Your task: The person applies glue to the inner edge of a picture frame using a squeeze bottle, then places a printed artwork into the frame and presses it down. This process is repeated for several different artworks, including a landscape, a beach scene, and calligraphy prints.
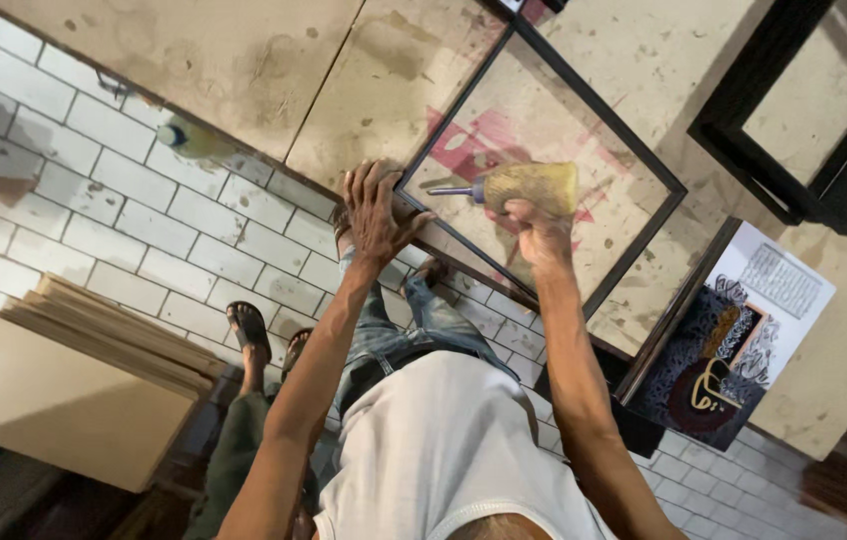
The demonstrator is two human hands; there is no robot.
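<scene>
My left hand [376,212] lies flat on the near corner of a thin black rectangular frame [464,85] that rests on a stained beige surface. My right hand [536,232] grips a yellow squeeze bottle [534,185] with a blue nozzle. The bottle is held sideways over the frame's inner panel, nozzle pointing left toward my left hand. Red smears mark the panel under the bottle. My jeans-clad legs and white sleeveless shirt fill the lower middle of the view.
A thicker black frame [794,130] lies at the upper right. A dark patterned picture [724,360] sits at the right. A stack of beige boards [94,370] stands at the left on white tiles [94,190]. Another person's sandalled foot [249,330] is close by. A yellow bottle [189,138] lies on the tiles.
</scene>
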